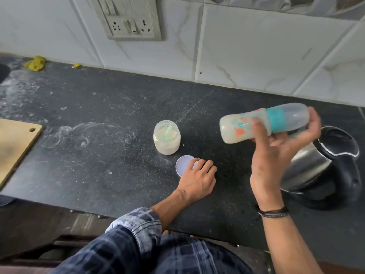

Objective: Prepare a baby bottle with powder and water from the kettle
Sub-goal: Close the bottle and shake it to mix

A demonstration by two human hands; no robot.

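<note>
worktop (98,115): dark stone, wall tiles along the far edge, near edge at the person's body; broad open room in the middle and left.
kettle (316,165): steel with a black handle, on the right, near the near edge.
wooden board (13,143): at the left edge.
right grip (276,155): curled round the bottle, thumb across its body.
bottle (237,129): capped, milky inside, tipped almost level in the air between jar and kettle, base to the left.
left grip (197,178): fingers bent over the lid's right edge; pinching or resting, cannot tell.
jar (166,140): open, powder inside, centre, upright.
lid (184,165): flat, just near of the jar.
scoop (167,132): leaning in the jar.
</note>
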